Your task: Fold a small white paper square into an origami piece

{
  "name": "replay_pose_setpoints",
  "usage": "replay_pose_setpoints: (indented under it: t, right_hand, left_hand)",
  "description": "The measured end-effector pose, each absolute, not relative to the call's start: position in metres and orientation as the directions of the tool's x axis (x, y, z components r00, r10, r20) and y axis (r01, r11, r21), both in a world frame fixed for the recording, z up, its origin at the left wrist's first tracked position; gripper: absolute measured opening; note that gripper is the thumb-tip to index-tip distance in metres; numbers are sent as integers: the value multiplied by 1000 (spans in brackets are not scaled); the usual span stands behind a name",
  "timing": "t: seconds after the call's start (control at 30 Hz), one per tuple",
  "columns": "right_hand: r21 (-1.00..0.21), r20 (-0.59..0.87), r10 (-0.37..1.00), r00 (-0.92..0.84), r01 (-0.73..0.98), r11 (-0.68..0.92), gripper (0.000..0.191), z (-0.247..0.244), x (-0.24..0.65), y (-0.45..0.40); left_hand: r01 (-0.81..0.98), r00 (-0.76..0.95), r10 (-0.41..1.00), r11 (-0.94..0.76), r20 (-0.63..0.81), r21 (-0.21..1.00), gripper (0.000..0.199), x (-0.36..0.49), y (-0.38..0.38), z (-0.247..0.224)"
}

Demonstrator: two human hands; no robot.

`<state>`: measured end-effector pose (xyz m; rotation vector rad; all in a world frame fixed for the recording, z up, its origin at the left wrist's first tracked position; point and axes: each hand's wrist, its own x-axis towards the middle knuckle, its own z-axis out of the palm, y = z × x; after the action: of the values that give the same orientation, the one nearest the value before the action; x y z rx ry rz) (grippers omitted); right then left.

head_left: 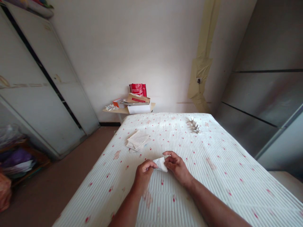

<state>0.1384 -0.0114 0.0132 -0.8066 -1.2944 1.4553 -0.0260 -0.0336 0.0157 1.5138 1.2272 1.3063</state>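
Note:
A small folded piece of white paper (161, 164) is held between my two hands, just above the bed's patterned cover (170, 201). My left hand (145, 171) pinches its left end between thumb and fingers. At the paper's right edge, my right hand (176, 166) has its thumb and bent fingers closed on it, with the index finger raised and curled above. Ahead and to the left lies a loose stack of printed paper sheets (137, 140). Several small folded paper pieces (194, 126) sit in a cluster at the far right of the bed.
Behind the bed, a small table (123, 110) carries a white box (139, 108), a red bag (138, 90) and a heap of small white folded pieces (111, 107). Pale cabinets (44, 85) stand at left, a grey wardrobe (265, 91) at right. A wall socket (199, 80) is taped around.

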Motion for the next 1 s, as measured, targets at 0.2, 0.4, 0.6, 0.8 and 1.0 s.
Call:
replay_pose_setpoints:
  t: [0.2,0.4,0.6,0.8,1.0]
  right_hand:
    - [-966,124,948,-292,-253,49,25,13,138,-12]
    - [-966,136,943,-303,-250,59,25,8,138,-11]
    - [-974,175,944,-281,-191,123,23,5,136,-13]
    - [-969,194,946,-261,-201,143,25,3,134,-14]
    - [-970,190,945,-268,-201,138,25,2,135,-13]
  left_hand:
    - [98,131,982,-153,140,983,11,-33,-36,20]
    - [104,155,979,-146,129,984,17,-34,-35,14]
    - [170,87,981,-187,174,968,21,-28,-33,10]
    - [175,27,990,-142,139,974,20,-25,-35,15]
    - [189,19,992,-122,121,974,16,-23,-36,19]
